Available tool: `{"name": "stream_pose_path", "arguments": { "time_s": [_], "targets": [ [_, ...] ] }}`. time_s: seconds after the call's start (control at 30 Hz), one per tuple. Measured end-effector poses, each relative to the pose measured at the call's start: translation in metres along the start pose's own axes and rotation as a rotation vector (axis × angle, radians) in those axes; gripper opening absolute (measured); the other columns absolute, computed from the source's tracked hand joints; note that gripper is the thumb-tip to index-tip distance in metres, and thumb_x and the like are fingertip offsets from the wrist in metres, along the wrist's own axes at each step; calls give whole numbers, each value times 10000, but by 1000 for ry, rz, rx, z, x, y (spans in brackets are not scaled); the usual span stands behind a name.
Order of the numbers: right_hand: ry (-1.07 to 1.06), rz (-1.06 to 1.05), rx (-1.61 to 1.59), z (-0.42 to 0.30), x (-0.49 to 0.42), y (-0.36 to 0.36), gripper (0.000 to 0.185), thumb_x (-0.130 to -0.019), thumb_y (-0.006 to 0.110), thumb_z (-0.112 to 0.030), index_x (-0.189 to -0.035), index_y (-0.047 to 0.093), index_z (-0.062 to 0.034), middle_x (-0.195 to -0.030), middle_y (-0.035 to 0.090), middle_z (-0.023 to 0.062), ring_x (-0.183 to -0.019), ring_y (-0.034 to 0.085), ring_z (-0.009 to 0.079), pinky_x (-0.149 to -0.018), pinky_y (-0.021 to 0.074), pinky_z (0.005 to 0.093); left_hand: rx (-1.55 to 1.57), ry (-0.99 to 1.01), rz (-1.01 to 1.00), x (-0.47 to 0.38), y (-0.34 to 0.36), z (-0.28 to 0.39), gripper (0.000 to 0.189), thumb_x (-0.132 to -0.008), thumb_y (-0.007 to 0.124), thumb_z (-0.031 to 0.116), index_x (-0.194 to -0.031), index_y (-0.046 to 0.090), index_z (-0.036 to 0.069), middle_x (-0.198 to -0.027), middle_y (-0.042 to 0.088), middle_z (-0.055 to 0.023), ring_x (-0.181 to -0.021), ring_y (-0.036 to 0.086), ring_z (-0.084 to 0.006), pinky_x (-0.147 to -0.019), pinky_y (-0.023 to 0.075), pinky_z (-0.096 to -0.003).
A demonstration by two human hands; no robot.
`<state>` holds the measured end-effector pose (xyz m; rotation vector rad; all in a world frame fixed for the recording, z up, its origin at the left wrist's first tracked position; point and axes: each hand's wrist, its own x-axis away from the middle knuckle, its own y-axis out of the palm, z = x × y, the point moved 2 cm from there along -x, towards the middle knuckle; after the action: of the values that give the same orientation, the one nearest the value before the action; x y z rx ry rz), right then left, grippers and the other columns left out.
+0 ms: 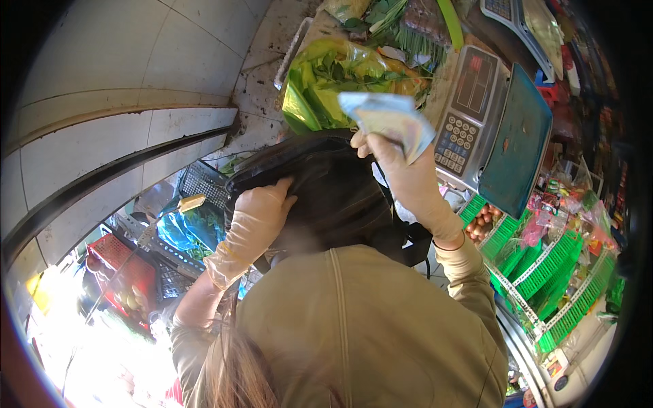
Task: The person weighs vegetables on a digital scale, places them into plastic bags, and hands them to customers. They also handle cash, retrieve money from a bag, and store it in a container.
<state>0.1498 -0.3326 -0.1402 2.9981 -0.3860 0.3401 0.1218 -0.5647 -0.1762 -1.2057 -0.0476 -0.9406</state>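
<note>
Folded banknotes stick up from my gloved right hand, pinched between its fingers and slightly blurred. A black bag, apparently with a zipped opening, lies against my front. My left hand, also in a pale glove, grips the bag's left edge, its thumb and fingertips near the opening. What the bag holds is too dark to see. Just beyond the right hand, a yellow-green plastic bag holds leafy greens.
To the right stands a digital scale with a blue-green pan. Green plastic baskets fill a rack below it. A tiled wall runs along the left, above a red crate and a blue bag of greens.
</note>
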Motion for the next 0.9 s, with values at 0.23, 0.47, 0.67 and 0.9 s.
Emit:
{"name": "stream_pose_path", "arguments": {
  "time_s": [0.23,0.47,0.67,0.9],
  "targets": [
    [48,62,-105,-8,-19,-13,337,-864,713,-228,-1092,634,6,-980,675,69,-866,600,103,-811,477,260,490,30,565,-9,-46,27,172,-859,671,181,-901,683,15,-696,651,-139,-634,656,-293,-557,506,-354],
    [124,5,-91,-16,-51,2,475,-916,636,-189,-1314,465,6,-1139,636,138,-1051,621,230,-902,510,341,552,102,435,-25,-46,36,175,-838,702,148,-937,702,3,-785,683,-177,-675,679,-258,-602,520,-333],
    [95,-334,-609,0,-69,-54,714,-873,577,-342,-1439,319,10,-1273,560,242,-1152,570,333,-1023,433,489,-73,28,111,-55,-2,37,226,-840,675,306,-845,655,81,-683,642,-163,-663,645,-364,-571,517,-433],
    [76,-205,-389,7,-70,-53,578,-904,586,-366,-1266,497,77,-904,642,157,-765,590,191,-786,494,340,-282,53,210,-52,-2,31,218,-861,644,313,-813,598,105,-614,625,-113,-587,651,-290,-493,505,-389]
  ]
}}
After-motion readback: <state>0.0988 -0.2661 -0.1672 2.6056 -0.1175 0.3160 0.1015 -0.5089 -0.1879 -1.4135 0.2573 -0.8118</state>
